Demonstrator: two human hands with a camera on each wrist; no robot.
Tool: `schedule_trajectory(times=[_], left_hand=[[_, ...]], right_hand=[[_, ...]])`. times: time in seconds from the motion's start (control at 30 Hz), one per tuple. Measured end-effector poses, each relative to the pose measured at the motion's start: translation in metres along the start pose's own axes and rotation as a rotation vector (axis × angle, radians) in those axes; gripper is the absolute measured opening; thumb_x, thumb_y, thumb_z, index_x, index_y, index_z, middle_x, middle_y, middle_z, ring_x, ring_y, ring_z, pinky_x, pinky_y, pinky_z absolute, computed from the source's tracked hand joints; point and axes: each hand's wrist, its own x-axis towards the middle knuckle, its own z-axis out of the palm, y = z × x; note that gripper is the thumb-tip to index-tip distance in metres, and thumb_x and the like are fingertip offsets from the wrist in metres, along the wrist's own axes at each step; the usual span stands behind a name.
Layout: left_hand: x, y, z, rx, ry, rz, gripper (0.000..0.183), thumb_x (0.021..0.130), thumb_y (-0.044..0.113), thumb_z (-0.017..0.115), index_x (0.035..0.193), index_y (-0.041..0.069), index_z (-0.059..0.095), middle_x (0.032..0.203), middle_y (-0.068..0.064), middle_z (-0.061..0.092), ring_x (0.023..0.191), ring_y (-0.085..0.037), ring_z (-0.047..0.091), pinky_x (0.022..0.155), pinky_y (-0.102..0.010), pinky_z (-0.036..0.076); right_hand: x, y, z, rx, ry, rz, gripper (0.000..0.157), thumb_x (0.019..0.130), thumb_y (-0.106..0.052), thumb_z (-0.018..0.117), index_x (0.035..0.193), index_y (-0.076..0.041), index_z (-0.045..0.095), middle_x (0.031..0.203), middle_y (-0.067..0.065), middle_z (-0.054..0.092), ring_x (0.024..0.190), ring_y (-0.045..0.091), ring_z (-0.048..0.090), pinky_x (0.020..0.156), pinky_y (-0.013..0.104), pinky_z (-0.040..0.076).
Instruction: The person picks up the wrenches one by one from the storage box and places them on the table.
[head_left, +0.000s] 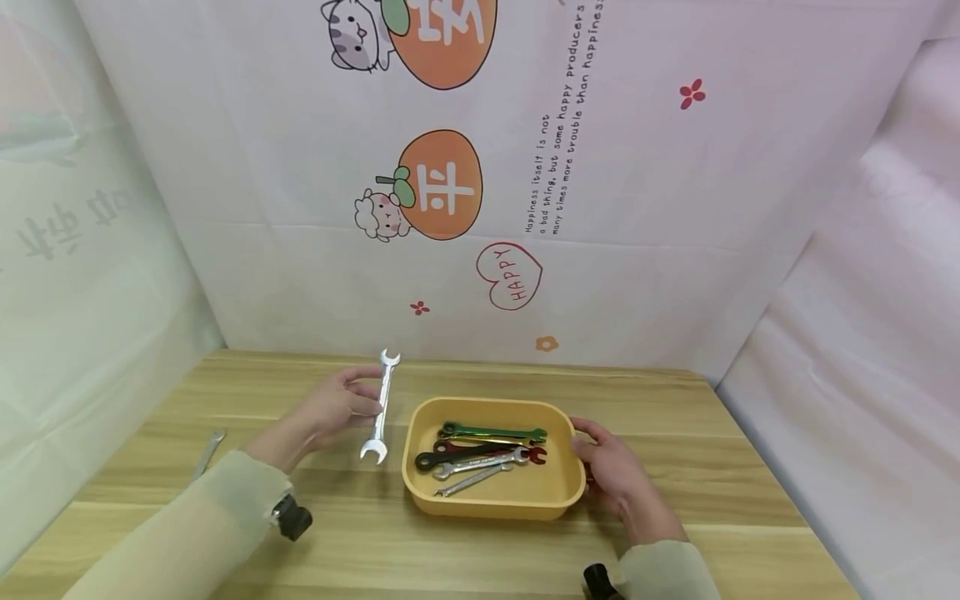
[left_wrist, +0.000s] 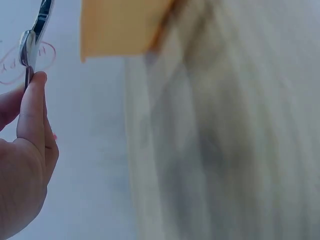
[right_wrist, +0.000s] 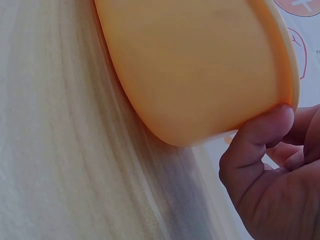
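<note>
At one table (head_left: 352, 542), left grip (head_left: 335, 408) holds one wrench (head_left: 386, 387).

the head view is bright — right sheet (head_left: 862, 275) pale with glare, held wrench (head_left: 386, 390) glinting. wrist views are dimmer; the left smears the table (left_wrist: 215, 150) into streaks.

Open table (head_left: 420, 567) lies in front of the yellow tray (head_left: 495, 510), between the left sleeve (head_left: 202, 517) and right sleeve (head_left: 670, 571). A shallow strip runs behind the tray to the table's back edge, where the hanging cloth (head_left: 630, 250) blocks further reach. The left hand (head_left: 330, 412) and its double-ended wrench (head_left: 383, 400) narrow the passage left of the tray; the wrench's clearance is hard to judge, the left wrist view being blurred. The right hand (head_left: 617, 475) obstructs the tray's right end. Toward the table's left edge, a loose wrench (head_left: 207, 455) lies in the way.
</note>
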Motion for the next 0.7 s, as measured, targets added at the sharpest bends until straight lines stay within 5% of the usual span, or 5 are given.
schedule_trajectory(times=[0.27,0.7], left_hand=[[-0.023,-0.023,-0.032,0.177,0.039,-0.02,0.066,0.084,-0.011,0.065,0.145,-0.006,0.04,0.113,-0.024,0.059,0.09,-0.028,0.065,0.086,-0.044,0.056],[-0.045,-0.056,-0.069,0.207,0.12,-0.094,0.065,0.082,-0.014,0.063,0.141,-0.013,0.037,0.111,-0.026,0.059,0.085,-0.028,0.065,0.074,-0.04,0.059]], right_hand=[[0.0,0.001,0.0,0.003,0.002,0.004,0.04,0.106,-0.014,0.045,0.146,-0.017,0.048,0.108,0.022,0.058,0.073,0.023,0.059,0.055,0.031,0.05],[0.0,0.001,0.0,0.008,0.0,0.001,0.04,0.106,-0.015,0.045,0.147,-0.016,0.048,0.11,0.024,0.06,0.072,0.024,0.06,0.054,0.031,0.05]])
